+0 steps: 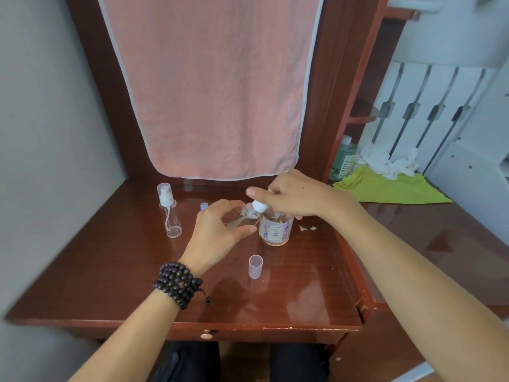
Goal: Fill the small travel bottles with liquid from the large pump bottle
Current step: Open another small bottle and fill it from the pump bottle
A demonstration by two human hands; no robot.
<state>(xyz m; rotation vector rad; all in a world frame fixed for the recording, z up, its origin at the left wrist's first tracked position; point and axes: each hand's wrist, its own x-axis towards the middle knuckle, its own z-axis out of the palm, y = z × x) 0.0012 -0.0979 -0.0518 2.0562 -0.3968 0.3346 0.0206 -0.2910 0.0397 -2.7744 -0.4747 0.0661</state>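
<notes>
The large bottle (275, 230) with a floral label stands on the wooden table (124, 271); its top is hidden behind my hands. My left hand (217, 230) grips a small clear travel bottle (242, 217), tilted with its neck up and to the right, just left of the large bottle. My right hand (294, 197) reaches over the large bottle and pinches the white top (260, 206) at the small bottle's neck. A second small travel bottle (170, 213), with a white pump and a clear cover, stands upright at the left.
A loose clear cap (255, 267) stands on the table in front of the large bottle. A small bluish cap (203, 206) sits behind my left hand. A pink towel (212, 86) hangs at the back. A green cloth (391, 188), white tissues and a green bottle (344, 158) lie at the right.
</notes>
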